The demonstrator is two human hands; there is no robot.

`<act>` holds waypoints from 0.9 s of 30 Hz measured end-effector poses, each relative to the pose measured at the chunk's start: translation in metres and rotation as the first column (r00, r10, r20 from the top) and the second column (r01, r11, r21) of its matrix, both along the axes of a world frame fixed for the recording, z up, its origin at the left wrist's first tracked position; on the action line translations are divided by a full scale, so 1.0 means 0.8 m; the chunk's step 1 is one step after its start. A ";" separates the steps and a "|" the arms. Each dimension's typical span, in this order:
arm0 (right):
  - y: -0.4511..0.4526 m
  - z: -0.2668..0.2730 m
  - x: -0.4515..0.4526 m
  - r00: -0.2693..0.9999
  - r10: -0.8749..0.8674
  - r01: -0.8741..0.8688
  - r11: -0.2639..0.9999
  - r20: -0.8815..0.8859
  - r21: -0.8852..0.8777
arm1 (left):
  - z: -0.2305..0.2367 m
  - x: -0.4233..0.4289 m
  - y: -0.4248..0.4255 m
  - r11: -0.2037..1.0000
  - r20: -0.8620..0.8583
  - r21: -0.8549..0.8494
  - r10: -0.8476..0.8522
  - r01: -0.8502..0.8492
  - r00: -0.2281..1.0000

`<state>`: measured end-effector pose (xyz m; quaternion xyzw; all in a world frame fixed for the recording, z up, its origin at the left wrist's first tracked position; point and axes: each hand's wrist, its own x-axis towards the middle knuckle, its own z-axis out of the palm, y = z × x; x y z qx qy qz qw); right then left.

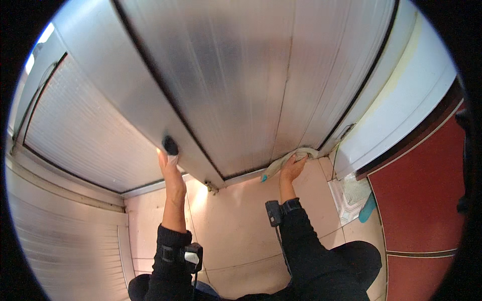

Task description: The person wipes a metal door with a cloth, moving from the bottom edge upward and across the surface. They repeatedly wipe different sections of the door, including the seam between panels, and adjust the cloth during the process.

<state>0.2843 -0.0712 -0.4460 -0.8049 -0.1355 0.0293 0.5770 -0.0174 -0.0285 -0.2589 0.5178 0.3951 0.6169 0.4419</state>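
A metal-framed door with ribbed panels [241, 94] fills the upper middle of the view. My right hand [293, 168] grips a pale cloth [276, 164] against the bottom rail at the door's lower right corner; a small teal patch shows at the cloth's left end. My left hand [169, 163] is at the edge of the door's left stile [150, 109], by a dark oval object [170, 145] on that stile. Its fingers are partly hidden, so its exact grip cannot be told. A small metal fitting [211, 186] sits at the door's bottom left corner.
Pinkish floor tiles [241, 233] lie below the door. Another ribbed panel [90, 131] stands at left. At right are a white panel [399, 113], red cabinet-like panels [418, 188] and a teal object [367, 209] on the floor. My knees are close to both sides.
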 end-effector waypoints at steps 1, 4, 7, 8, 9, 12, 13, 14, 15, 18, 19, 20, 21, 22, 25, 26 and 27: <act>-0.002 0.002 -0.009 1.000 0.004 -0.005 1.000 -0.029 -0.014 | -0.001 0.002 -0.002 0.998 -0.011 -0.032 0.049 -0.049 0.999; 0.001 0.019 -0.047 0.988 0.061 -0.064 0.998 -0.140 -0.014 | 0.003 0.004 -0.002 0.999 0.002 -0.032 0.010 -0.010 1.000; -0.013 0.027 -0.129 0.947 0.238 -0.229 0.971 -0.214 0.066 | 0.007 0.007 -0.007 0.999 -0.044 -0.008 -0.038 0.037 0.998; -0.014 0.029 -0.150 0.922 0.288 -0.302 0.953 -0.257 -0.014 | 0.009 0.007 -0.009 0.999 -0.053 -0.012 -0.046 0.045 0.998; -0.012 0.031 -0.169 0.904 0.363 -0.391 0.916 -0.225 -0.091 | 0.012 0.008 -0.011 0.999 -0.062 -0.012 -0.054 0.053 0.997; -0.018 0.051 -0.221 0.775 0.410 -0.440 0.896 -0.481 0.055 | 0.024 0.010 -0.010 0.998 -0.067 0.023 -0.050 0.052 0.996; -0.021 0.062 -0.223 0.786 0.398 -0.409 0.909 -0.474 0.084 | 0.028 0.012 -0.010 0.998 -0.053 0.044 -0.052 0.055 0.997; -0.026 0.073 -0.224 0.789 0.415 -0.404 0.906 -0.453 0.125 | 0.031 0.012 -0.011 0.996 -0.044 0.071 -0.048 0.051 0.998; -0.030 0.088 -0.223 0.806 0.425 -0.390 0.905 -0.411 0.171 | 0.035 0.013 -0.012 0.996 -0.030 0.082 -0.043 0.045 0.999; -0.046 0.141 -0.216 0.805 0.587 -0.563 0.802 -0.088 0.197 | 0.039 0.015 -0.017 0.996 0.007 0.049 -0.069 0.068 0.998; -0.045 0.165 -0.210 0.795 0.596 -0.604 0.755 0.117 0.255 | 0.039 0.014 -0.018 0.996 0.020 0.062 -0.064 0.063 0.998; -0.046 0.191 -0.203 0.762 0.585 -0.647 0.711 0.278 0.277 | 0.038 0.016 -0.018 0.997 0.058 0.061 -0.056 0.053 0.997; -0.048 0.219 -0.197 0.719 0.555 -0.685 0.667 0.418 0.293 | 0.036 0.014 -0.017 0.995 0.032 0.078 -0.058 0.055 0.998; -0.047 0.253 -0.186 0.677 0.509 -0.712 0.635 0.531 0.299 | 0.034 0.015 -0.015 0.996 0.047 0.060 -0.061 0.058 0.997; -0.037 0.380 -0.147 0.520 0.204 -0.743 0.587 0.829 0.322 | 0.026 0.013 -0.005 0.998 0.007 0.048 -0.031 0.031 0.999; -0.032 0.428 -0.133 0.459 0.107 -0.742 0.593 0.882 0.314 | 0.024 0.012 -0.004 0.999 -0.010 0.036 -0.029 0.029 1.000; -0.027 0.476 -0.122 0.401 0.031 -0.744 0.594 0.916 0.306 | 0.022 0.012 -0.002 0.999 -0.029 0.009 -0.033 0.033 0.999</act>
